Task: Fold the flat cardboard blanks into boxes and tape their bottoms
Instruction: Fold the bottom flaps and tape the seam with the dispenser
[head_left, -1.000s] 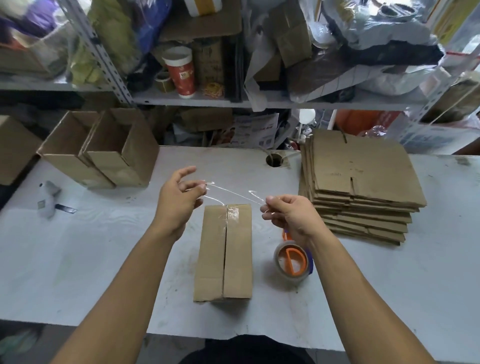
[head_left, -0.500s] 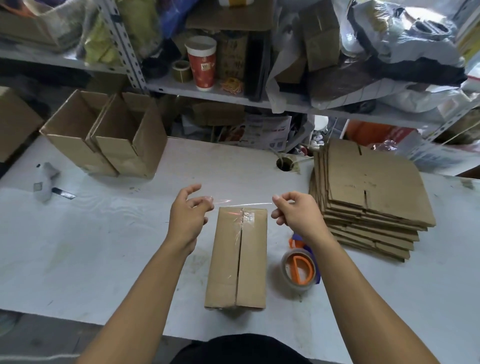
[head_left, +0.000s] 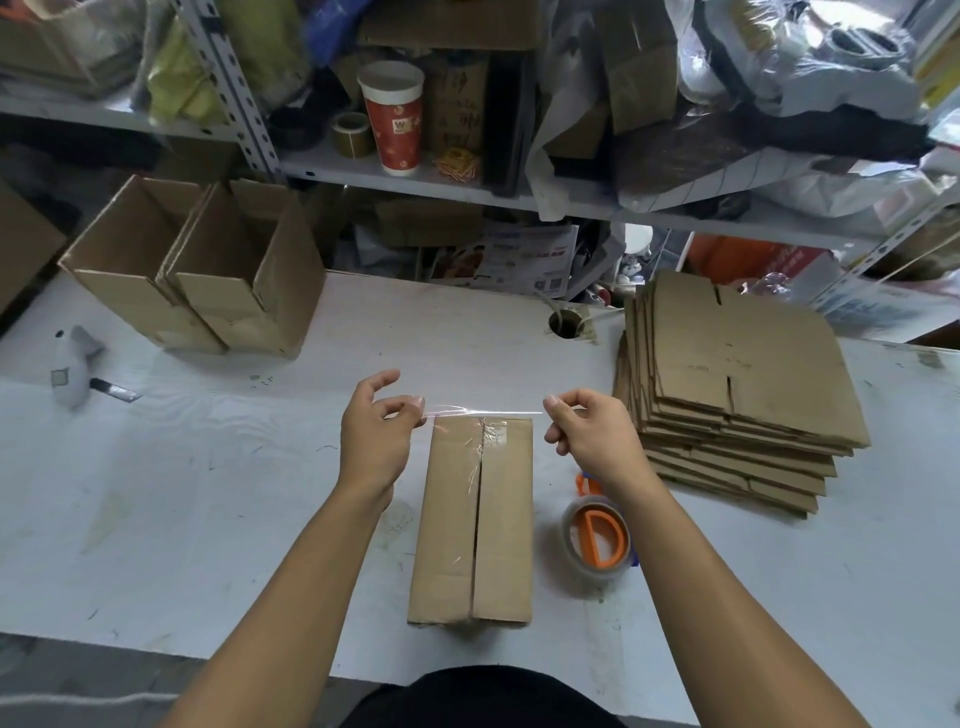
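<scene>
The clear strip of tape is hard to make out: only a thin glint shows it stretched between the two hands, just over the far end of the folded box. The left hand pinches one end between thumb and forefinger, the other fingers loosely curled; the right hand pinches the other end the same way. Whether the strip already touches the cardboard I cannot tell. The box lies bottom-up in the middle of the bench, its two flaps meeting along a centre seam, with some crinkled tape at the far end. The right forearm hides part of the tape roll with its orange core, just right of the box. Farther right is a stack of flat blanks; at the far left two open boxes stand side by side. The bench is white and scuffed, with a cable hole near its back edge. Behind it, cluttered metal shelves hold a red paper cup, and much of the rest there is bags and cardboard.
</scene>
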